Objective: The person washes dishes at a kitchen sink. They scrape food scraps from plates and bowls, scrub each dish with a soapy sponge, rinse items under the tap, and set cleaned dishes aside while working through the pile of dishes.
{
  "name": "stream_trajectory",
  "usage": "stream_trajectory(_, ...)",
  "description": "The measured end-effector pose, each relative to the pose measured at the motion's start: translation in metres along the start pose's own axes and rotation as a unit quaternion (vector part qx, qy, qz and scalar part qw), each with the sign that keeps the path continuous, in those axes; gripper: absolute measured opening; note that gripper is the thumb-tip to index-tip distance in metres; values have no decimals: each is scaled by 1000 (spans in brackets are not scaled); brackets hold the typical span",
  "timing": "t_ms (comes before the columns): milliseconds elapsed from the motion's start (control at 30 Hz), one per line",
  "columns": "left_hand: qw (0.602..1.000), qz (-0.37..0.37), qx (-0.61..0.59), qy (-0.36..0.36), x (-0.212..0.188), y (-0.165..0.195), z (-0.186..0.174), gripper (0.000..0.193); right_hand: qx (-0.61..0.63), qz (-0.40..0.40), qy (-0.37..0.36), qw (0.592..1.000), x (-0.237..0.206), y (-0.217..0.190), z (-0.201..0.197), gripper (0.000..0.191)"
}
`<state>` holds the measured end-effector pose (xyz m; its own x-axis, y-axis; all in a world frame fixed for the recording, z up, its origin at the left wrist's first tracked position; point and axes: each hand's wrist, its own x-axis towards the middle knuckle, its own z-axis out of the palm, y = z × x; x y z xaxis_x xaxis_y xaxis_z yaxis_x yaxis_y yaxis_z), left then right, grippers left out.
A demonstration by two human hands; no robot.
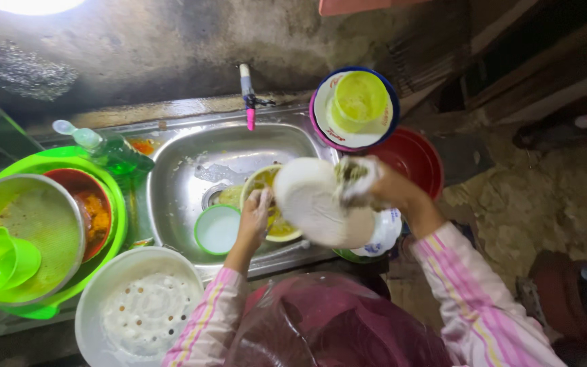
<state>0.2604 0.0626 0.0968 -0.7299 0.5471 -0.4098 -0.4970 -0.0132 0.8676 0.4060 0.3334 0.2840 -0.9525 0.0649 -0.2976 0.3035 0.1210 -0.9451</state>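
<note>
**White plate mid-scrub over the sink**

White plate (310, 200), soapy, is held tilted above the steel sink (185, 163), just over a yellow bowl (281, 228) lying in the basin. Left hand (255, 219) grips the plate's near edge, fingers curled round the rim. Right hand (383, 185) is closed on a sudsy scrubbing pad (353, 175) pressed against the plate's upper edge.

Done, by the look of it: a stack by the tap (246, 95), yellow bowl in a blue-rimmed plate (354, 102), with a red basin (416, 158) beside it, seems clean.

Left: a small green-rimmed bowl (217, 230) in the sink, and on the left a green basin (113, 204) holding a steel pot (42, 224) and a sauce-stained red bowl (93, 211). White colander (140, 309) sits nearest. Green soap bottle (107, 151) lies at the sink's edge. I'd judge the washing roughly midway.
</note>
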Motion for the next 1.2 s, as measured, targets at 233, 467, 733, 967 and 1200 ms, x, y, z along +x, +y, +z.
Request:
stream_trajectory(233, 948, 26, 293, 126, 9, -83, -28, 34, -435, 108, 153, 881, -39, 22, 77, 42)
stream_trajectory(467, 880, -46, 447, 152, -9, -101, -49, 26, -547, 7, 178, 818, -59, 138, 108, 38)
stream_trajectory(733, 719, 5, 674, 170, -19, -108, -72, 28, -552, -28, 163, 818, -64, 194, 129, 46)
stream_trajectory(967, 686, -125, 711, 90, -7, -109, -92, 31, -480, 37, 138, 866, -68, 172, 122, 51)
stream_trajectory(1200, 703, -70, 685, 179, 9, -91, -80, 23, -281, 170, 208, 921, -55, 153, 94, 43)
